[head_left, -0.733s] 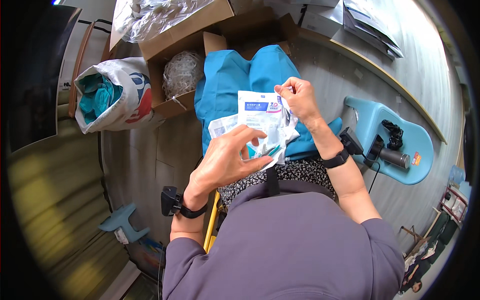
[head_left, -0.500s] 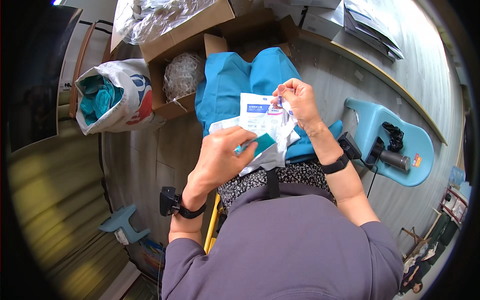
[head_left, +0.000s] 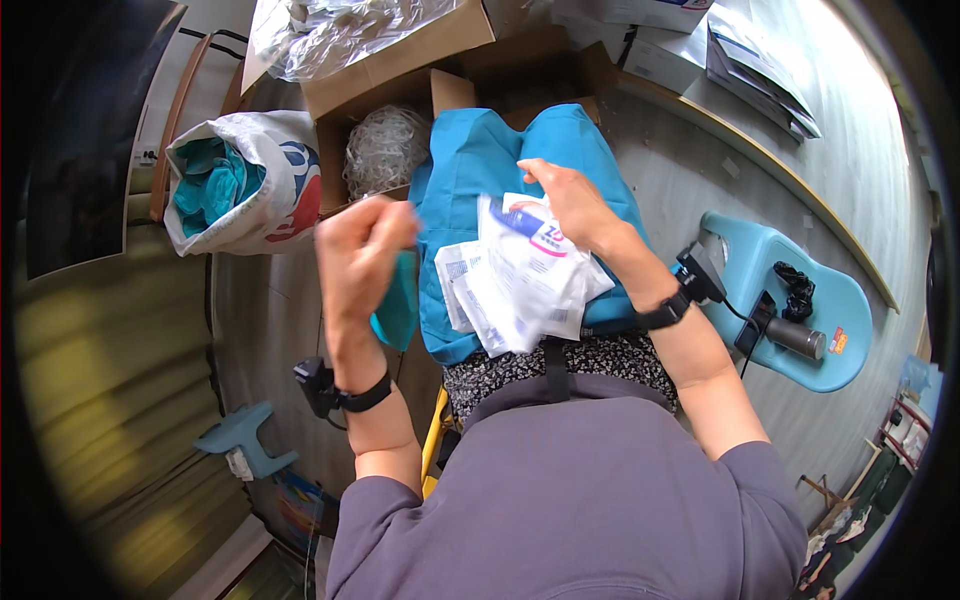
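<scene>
Far left, white bag (head_left: 285,170) bearing large blue and red print, teal pieces (head_left: 215,185) heaped in its mouth. Right of it, left hand (head_left: 360,255), motion-blurred, fingers curled into a near fist with the teal piece (head_left: 398,305) hanging from it beside the lap; half a second ago this hand and piece were over the packets, so both have shifted left. Middle: on blue cloth (head_left: 470,140) over the lap lie flat white packets (head_left: 468,308), one with a dark, code-like printed block, writing too small to read. On top, the printed packet (head_left: 530,275): blue band, pink and blue lettering, smeared; now tilted, where it lay straighter before. Right hand (head_left: 572,205) over its upper edge, index finger extended, no longer plainly pinching the corner; cannot tell whether it has hold. Far right, light-blue stool (head_left: 845,285) with a small orange-red label.
</scene>
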